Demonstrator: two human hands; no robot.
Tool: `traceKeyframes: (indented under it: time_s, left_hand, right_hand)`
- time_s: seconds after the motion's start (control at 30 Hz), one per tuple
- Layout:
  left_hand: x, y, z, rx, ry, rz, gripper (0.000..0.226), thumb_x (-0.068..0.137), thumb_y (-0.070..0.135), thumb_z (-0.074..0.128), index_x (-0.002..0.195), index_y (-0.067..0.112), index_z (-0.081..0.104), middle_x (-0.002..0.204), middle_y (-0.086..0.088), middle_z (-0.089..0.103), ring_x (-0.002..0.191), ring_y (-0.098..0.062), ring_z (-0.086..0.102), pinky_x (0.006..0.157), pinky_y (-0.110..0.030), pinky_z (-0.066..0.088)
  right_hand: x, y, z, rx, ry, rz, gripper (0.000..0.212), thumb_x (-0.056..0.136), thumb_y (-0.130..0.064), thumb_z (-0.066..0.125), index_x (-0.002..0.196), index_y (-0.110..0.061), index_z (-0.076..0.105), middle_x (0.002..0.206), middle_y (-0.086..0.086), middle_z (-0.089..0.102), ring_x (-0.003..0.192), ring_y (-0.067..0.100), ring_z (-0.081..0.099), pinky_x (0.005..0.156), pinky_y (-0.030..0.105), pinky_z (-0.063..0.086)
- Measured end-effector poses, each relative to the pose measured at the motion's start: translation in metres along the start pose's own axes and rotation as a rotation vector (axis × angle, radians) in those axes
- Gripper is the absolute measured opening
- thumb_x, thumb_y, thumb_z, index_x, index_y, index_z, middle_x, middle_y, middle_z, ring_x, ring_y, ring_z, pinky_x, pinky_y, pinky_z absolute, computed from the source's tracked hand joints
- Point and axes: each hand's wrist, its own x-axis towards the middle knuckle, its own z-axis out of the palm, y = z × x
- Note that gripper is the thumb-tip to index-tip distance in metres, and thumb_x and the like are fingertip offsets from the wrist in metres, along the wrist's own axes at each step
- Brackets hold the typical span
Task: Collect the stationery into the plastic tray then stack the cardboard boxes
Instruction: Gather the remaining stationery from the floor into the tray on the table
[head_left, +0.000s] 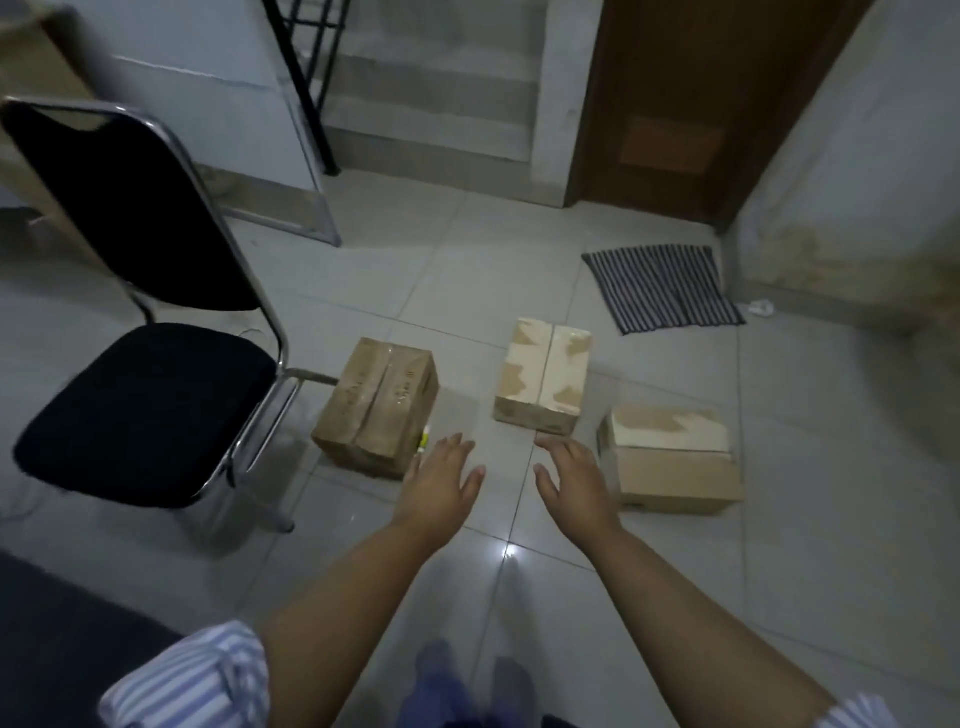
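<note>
Three cardboard boxes lie apart on the tiled floor. A brown taped box (375, 404) is on the left, a pale box with torn patches (543, 382) in the middle, and a brown box with a pale top (670, 457) on the right. My left hand (441, 486) reaches forward with straight, spread fingers, just right of the brown taped box and holding nothing. My right hand (571, 478) is also spread and empty, between the middle box and the right box. A small white object (423, 442) pokes out beside the left box. No plastic tray is in view.
A black chair with a chrome frame (150, 364) stands at the left, its leg close to the brown taped box. A striped mat (662, 288) lies at the back right before a wooden door (691, 104). Steps (431, 98) rise at the back.
</note>
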Motion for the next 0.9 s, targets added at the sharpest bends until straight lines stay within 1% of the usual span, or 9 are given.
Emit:
traceKeyframes:
  time_s: [0.13, 0.3, 0.43, 0.53, 0.63, 0.77, 0.9]
  left_hand:
    - [0.054, -0.013, 0.033, 0.009, -0.047, 0.022, 0.048, 0.100, 0.039, 0.032, 0.144, 0.022, 0.032, 0.156, 0.003, 0.024, 0.145, -0.012, 0.018, 0.119, -0.038, 0.011]
    - [0.128, -0.044, 0.099, -0.009, -0.077, 0.051, 0.047, 0.100, 0.039, 0.032, 0.144, 0.022, 0.033, 0.156, 0.002, 0.025, 0.145, -0.014, 0.019, 0.119, -0.038, 0.013]
    - [0.182, -0.079, 0.161, -0.033, -0.067, 0.050, 0.047, 0.100, 0.040, 0.032, 0.143, 0.023, 0.034, 0.156, 0.003, 0.025, 0.145, -0.013, 0.018, 0.118, -0.037, 0.011]
    - [0.221, -0.108, 0.207, -0.027, -0.068, 0.053, 0.047, 0.100, 0.039, 0.031, 0.144, 0.023, 0.033, 0.156, 0.003, 0.025, 0.146, -0.014, 0.018, 0.118, -0.037, 0.011]
    - [0.257, -0.134, 0.254, -0.030, -0.057, 0.061, 0.047, 0.100, 0.038, 0.030, 0.144, 0.023, 0.032, 0.157, 0.003, 0.024, 0.146, -0.014, 0.016, 0.118, -0.037, 0.010]
    - [0.317, -0.169, 0.328, -0.035, -0.018, 0.063, 0.047, 0.101, 0.038, 0.029, 0.145, 0.023, 0.030, 0.157, 0.003, 0.022, 0.146, -0.014, 0.014, 0.118, -0.036, 0.008]
    - [0.360, -0.191, 0.377, -0.022, 0.012, 0.088, 0.047, 0.101, 0.037, 0.029, 0.146, 0.022, 0.029, 0.157, 0.002, 0.021, 0.147, -0.014, 0.012, 0.118, -0.035, 0.006]
  right_hand:
    - [0.036, 0.030, 0.035, 0.041, 0.049, 0.071, 0.034, 0.094, -0.020, 0.048, 0.128, -0.014, 0.052, 0.132, 0.005, 0.052, 0.127, 0.021, 0.041, 0.102, 0.028, 0.032]
    - [0.091, 0.078, 0.100, 0.081, 0.076, 0.135, 0.034, 0.095, -0.020, 0.048, 0.128, -0.014, 0.051, 0.132, 0.005, 0.051, 0.127, 0.021, 0.039, 0.102, 0.029, 0.032]
    - [0.131, 0.122, 0.165, 0.136, 0.110, 0.160, 0.033, 0.095, -0.018, 0.048, 0.127, -0.013, 0.052, 0.130, 0.005, 0.053, 0.125, 0.021, 0.042, 0.103, 0.029, 0.033]
    - [0.157, 0.157, 0.216, 0.165, 0.125, 0.173, 0.033, 0.095, -0.018, 0.047, 0.128, -0.013, 0.051, 0.131, 0.005, 0.052, 0.126, 0.020, 0.041, 0.103, 0.025, 0.030]
    - [0.179, 0.193, 0.265, 0.183, 0.127, 0.165, 0.034, 0.096, -0.018, 0.046, 0.129, -0.014, 0.050, 0.133, 0.004, 0.051, 0.127, 0.019, 0.039, 0.102, 0.023, 0.028]
    - [0.219, 0.253, 0.339, 0.177, 0.134, 0.111, 0.035, 0.096, -0.019, 0.045, 0.131, -0.014, 0.048, 0.134, 0.004, 0.050, 0.127, 0.019, 0.039, 0.103, 0.022, 0.027]
    - [0.248, 0.296, 0.388, 0.161, 0.128, 0.058, 0.035, 0.096, -0.018, 0.046, 0.131, -0.014, 0.049, 0.134, 0.004, 0.050, 0.128, 0.019, 0.039, 0.101, 0.018, 0.024]
